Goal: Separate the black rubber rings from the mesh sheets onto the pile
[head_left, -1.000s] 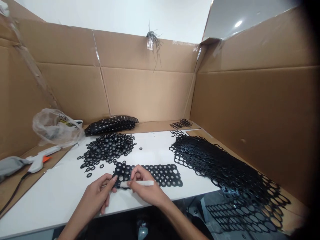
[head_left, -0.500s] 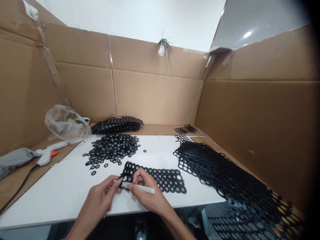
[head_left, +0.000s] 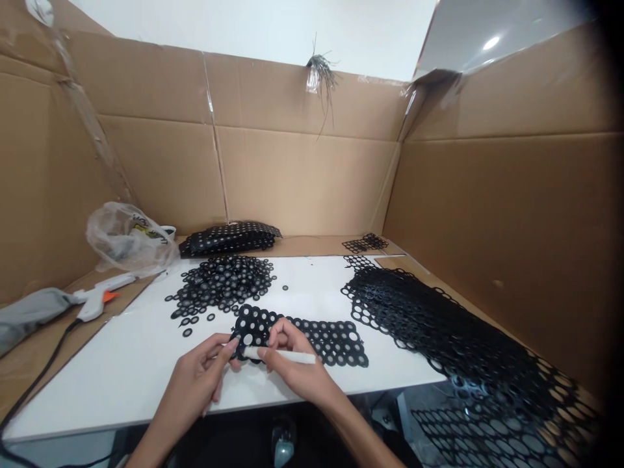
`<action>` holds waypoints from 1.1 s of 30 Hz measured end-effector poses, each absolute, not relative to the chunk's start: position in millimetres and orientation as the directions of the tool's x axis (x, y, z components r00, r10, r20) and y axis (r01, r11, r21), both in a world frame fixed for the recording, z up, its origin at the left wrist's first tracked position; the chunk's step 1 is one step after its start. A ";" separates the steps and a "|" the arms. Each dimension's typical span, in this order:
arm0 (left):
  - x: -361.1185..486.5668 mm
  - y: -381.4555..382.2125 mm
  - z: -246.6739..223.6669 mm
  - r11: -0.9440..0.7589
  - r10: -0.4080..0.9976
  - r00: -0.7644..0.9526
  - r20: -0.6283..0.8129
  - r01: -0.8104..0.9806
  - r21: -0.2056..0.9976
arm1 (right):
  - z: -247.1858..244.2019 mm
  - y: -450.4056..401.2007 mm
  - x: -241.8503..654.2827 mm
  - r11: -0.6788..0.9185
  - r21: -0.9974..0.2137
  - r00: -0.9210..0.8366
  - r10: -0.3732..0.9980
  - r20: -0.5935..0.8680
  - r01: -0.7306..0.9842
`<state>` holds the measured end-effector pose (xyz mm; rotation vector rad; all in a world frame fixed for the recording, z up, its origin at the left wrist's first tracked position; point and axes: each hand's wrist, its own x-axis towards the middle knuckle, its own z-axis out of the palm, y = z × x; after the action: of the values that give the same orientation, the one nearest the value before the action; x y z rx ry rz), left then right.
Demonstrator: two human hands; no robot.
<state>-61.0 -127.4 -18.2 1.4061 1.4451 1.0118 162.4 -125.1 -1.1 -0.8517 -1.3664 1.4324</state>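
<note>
My left hand (head_left: pixel 199 374) pinches the near left end of a black sheet of joined rings (head_left: pixel 338 343), thumb on top. That end is lifted a little and tilted, while the right part lies on the white table. Between the thumb and fingers of my right hand (head_left: pixel 299 367) is a slim white pen-like tool (head_left: pixel 301 357). Its tip points left at the sheet's left end, close to my left thumb; whether it touches is unclear. One larger pale hole (head_left: pixel 248 339) shows just above the tip.
A heap of loose black rings (head_left: pixel 221 283) lies behind the hands. Black ring netting (head_left: pixel 439 331) is piled at the right, hanging over the edge. Dark dotted sheets (head_left: pixel 229 239) lie at the back. A glue gun (head_left: pixel 92 304) and plastic bag (head_left: pixel 129 240) stand left. Cardboard walls (head_left: pixel 302 182) enclose the table.
The camera view has shifted slightly. The white tool lies nearer to level, and its rear end has moved right. My left hand keeps its pinch on the sheet's left end.
</note>
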 end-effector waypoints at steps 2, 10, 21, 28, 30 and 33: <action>-60.3 -127.4 -18.0 0.031 0.999 0.004 -0.033 0.296 0.955 | -2.1 -125.0 162.8 0.088 -0.983 -0.313 0.940 0.135 -0.161; -60.1 -131.7 -18.0 0.008 1.000 -0.017 -0.004 0.279 0.960 | -2.5 -125.8 162.0 0.150 -0.986 -0.344 0.924 0.168 -0.077; -62.2 -132.1 -15.4 0.034 0.995 -0.098 -0.006 0.286 0.958 | 4.8 -125.5 161.7 0.076 -0.980 -0.261 0.957 0.123 -0.182; -62.2 -131.8 -13.4 0.006 0.993 -0.113 0.026 0.273 0.962 | 6.9 -126.5 165.3 0.087 -0.980 -0.283 0.949 0.136 -0.178; -61.1 -132.7 -13.2 -0.014 0.993 -0.112 0.045 0.266 0.964 | 8.2 -128.4 165.4 0.122 -0.981 -0.297 0.941 0.163 -0.151; -59.8 -135.1 -11.8 -0.047 0.993 -0.096 0.073 0.247 0.968 | 8.4 -131.6 163.9 0.235 -0.972 -0.340 0.915 0.217 0.012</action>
<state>-59.8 -135.1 -11.8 1.3857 1.4418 1.2060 163.9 -131.6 8.4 -0.8885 -1.5967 1.2464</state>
